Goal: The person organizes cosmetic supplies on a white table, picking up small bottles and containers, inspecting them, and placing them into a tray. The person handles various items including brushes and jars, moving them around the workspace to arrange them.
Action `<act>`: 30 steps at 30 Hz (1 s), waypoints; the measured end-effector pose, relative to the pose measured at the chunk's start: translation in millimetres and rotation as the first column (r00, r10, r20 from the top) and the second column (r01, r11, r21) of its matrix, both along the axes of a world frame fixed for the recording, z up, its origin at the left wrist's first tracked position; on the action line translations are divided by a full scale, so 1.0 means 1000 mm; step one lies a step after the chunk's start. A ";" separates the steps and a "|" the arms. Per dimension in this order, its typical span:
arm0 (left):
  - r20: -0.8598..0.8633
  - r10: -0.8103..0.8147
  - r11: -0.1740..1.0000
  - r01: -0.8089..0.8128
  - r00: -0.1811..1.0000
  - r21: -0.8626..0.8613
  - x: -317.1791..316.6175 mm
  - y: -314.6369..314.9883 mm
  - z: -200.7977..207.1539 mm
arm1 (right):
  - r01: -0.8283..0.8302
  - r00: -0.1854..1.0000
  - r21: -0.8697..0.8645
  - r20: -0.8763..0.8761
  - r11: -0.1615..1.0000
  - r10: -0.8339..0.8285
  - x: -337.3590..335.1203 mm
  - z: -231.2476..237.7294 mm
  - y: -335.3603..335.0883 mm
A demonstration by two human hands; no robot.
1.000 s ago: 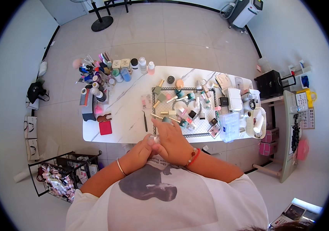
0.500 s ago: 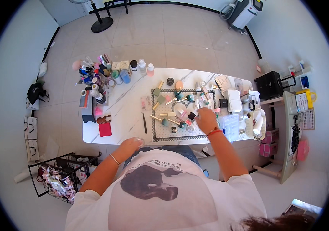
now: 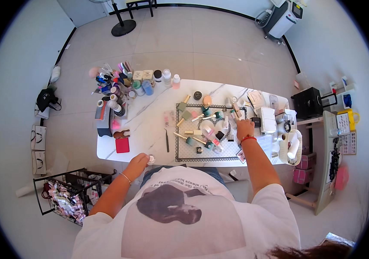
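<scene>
One small clear jar (image 3: 150, 160), round with a pale lid, sits at the near edge of one white marble table (image 3: 147, 116), left hand (image 3: 137, 164) closed on it. Right hand (image 3: 245, 128) reaches over one dotted mat (image 3: 184, 146) among bottles; grip unclear. One black tweezers (image 3: 166, 141) lies beside mat.

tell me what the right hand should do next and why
Probably close the fingers on one of the small bottles at the mat's far right edge: the right hand is stretched out over them with nothing visibly in it, while the left hand holds a small jar at the table's near edge.
</scene>
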State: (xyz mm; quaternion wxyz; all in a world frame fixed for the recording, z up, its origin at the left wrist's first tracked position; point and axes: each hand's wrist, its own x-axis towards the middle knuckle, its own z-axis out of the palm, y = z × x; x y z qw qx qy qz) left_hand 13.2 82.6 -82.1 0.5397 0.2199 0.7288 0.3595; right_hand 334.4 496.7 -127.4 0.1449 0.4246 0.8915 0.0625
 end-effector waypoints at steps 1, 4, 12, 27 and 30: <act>-0.083 -0.029 0.999 0.032 0.996 0.032 -0.002 0.001 -0.009 | -0.024 1.000 0.005 -0.009 1.000 0.024 -0.001 -0.003 0.002; -0.285 -0.085 0.992 0.108 0.955 0.068 -0.008 0.008 -0.032 | -0.061 0.996 0.016 -0.057 0.998 0.062 0.002 -0.001 0.006; -0.407 -0.036 0.994 0.073 0.913 0.076 -0.017 0.041 -0.076 | -0.181 0.708 -0.082 -0.702 0.980 0.072 -0.019 0.063 -0.027; -0.571 -0.007 0.991 0.082 0.821 0.106 -0.024 0.060 -0.061 | -0.462 0.286 -0.156 -0.958 0.873 -0.019 -0.101 0.186 -0.117; -0.231 0.174 0.918 -0.072 0.957 0.391 -0.011 0.077 -0.014 | -0.506 0.215 -0.080 -0.976 0.859 0.036 -0.115 0.208 -0.134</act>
